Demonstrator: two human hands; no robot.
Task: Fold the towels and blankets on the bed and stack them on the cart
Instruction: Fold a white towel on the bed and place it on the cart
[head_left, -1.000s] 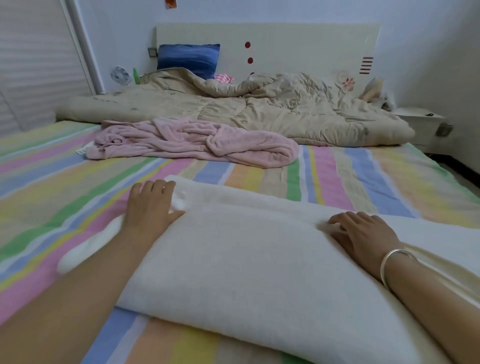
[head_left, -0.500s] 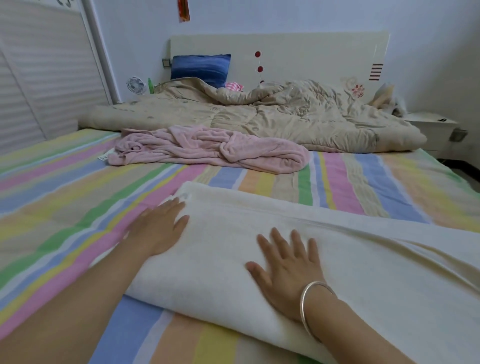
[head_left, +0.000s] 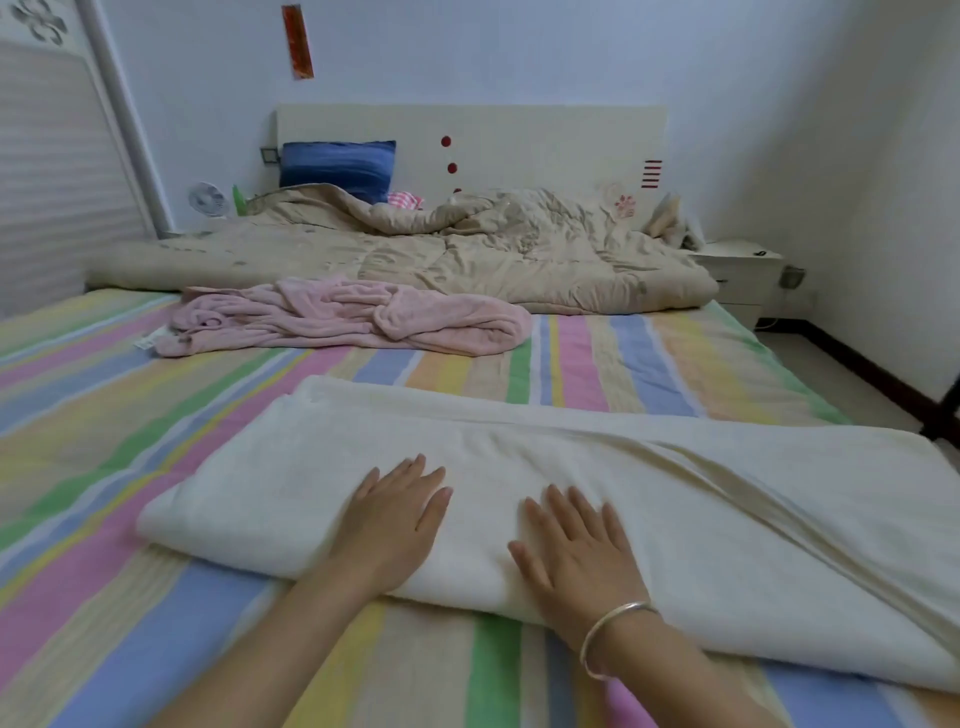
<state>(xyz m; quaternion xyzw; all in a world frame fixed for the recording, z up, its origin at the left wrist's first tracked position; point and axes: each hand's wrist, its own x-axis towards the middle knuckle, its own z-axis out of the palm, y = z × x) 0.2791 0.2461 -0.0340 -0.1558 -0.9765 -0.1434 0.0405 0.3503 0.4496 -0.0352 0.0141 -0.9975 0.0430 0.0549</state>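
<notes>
Head camera finds the left hand (head_left: 396, 522) and right hand (head_left: 579, 553) side by side, fingers straight and spread, palms flat on the folded cream blanket (head_left: 701, 519) beneath them on the striped bed (head_left: 93, 426). It looks soft, thick and limp, probably light but saggy; I would grasp its end corners, out left of the left hand. A crumpled pink towel (head_left: 353, 317) lies beyond the fingertips.

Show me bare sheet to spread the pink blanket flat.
Widest: the striped sheet on the left, bordered by the pink blanket and the white blanket. A narrower band lies between the beige quilt and the white blanket, right of the pink one. Crowded: the far end under the quilt, and the near middle, where the left hand and right hand press it.
</notes>
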